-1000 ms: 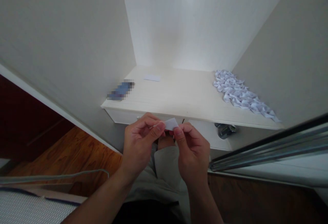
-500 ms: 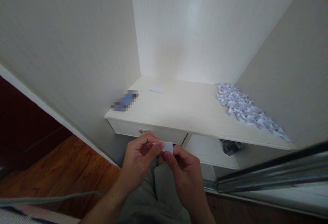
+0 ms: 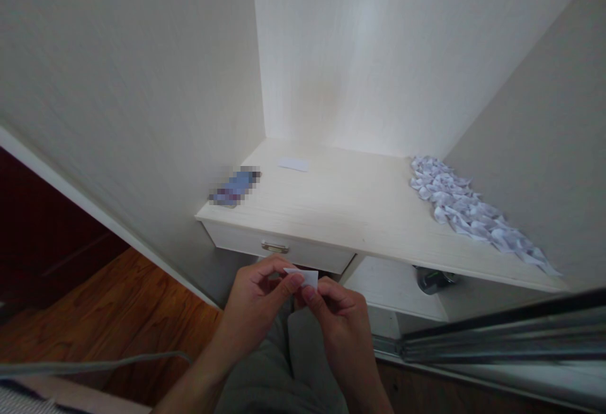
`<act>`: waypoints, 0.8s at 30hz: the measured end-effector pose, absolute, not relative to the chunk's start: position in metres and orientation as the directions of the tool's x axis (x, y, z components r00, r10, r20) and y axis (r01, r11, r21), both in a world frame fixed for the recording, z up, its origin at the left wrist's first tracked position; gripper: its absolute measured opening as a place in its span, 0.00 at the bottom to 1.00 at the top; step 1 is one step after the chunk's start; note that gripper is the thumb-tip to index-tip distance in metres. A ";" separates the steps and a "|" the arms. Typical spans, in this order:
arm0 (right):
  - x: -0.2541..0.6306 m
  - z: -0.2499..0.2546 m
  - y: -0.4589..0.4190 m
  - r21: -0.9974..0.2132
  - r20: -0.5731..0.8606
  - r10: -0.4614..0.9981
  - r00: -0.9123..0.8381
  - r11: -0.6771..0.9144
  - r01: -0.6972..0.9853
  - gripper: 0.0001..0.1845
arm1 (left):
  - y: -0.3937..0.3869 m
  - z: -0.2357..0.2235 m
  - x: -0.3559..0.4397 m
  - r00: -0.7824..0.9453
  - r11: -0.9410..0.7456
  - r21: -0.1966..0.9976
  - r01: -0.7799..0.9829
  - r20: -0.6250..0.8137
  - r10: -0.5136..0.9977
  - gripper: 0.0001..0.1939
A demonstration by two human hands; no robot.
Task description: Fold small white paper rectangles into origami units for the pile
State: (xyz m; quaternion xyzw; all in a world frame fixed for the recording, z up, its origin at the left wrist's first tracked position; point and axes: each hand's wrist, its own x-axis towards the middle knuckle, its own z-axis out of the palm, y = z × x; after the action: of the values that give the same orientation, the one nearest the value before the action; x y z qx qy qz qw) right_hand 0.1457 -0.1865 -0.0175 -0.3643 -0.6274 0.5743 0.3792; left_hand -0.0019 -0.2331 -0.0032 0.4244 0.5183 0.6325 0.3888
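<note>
Between my two hands is a small piece of white paper [image 3: 310, 277], held in front of the shelf's edge. My left hand [image 3: 262, 288] pinches its left part between thumb and fingers. My right hand [image 3: 341, 313] grips the lower right side, thumb on top; the fingertips beneath are hidden. On the white shelf [image 3: 350, 206] beyond lies a flat white paper strip [image 3: 293, 165]. Along the shelf's right side is a long heap of folded or twisted white paper pieces [image 3: 466, 202].
A blurred-out bluish flat object [image 3: 235, 187] lies at the shelf's left end. Below are a drawer with a metal handle [image 3: 274, 247] and an open compartment with a dark round object [image 3: 433, 279]. A sliding-door frame [image 3: 502, 325] stands at right; a cable [image 3: 95, 365] runs at left.
The paper between my hands has tilted, and its upper left corner now shows past my left thumb. The view has shifted slightly, so the shelf's things appear a little farther right.
</note>
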 end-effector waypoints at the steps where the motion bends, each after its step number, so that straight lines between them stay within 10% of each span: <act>1: 0.144 -0.018 -0.186 -0.997 0.058 0.894 -0.444 0.073 0.017 0.21 | -0.234 -0.004 -0.002 -0.341 -0.161 0.985 -0.053 0.134 0.930 0.09; 24: 0.132 -0.018 -0.204 -0.998 0.065 0.912 -0.404 0.053 -0.040 0.19 | -0.239 -0.004 -0.002 -0.306 -0.115 0.993 -0.029 0.100 0.947 0.18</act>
State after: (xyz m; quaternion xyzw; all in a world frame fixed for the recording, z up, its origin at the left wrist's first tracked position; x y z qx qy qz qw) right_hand 0.1323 -0.2038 -0.0175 -0.3630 -0.6005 0.5844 0.4076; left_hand -0.0023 -0.2387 -0.0041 0.4319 0.5311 0.6089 0.4007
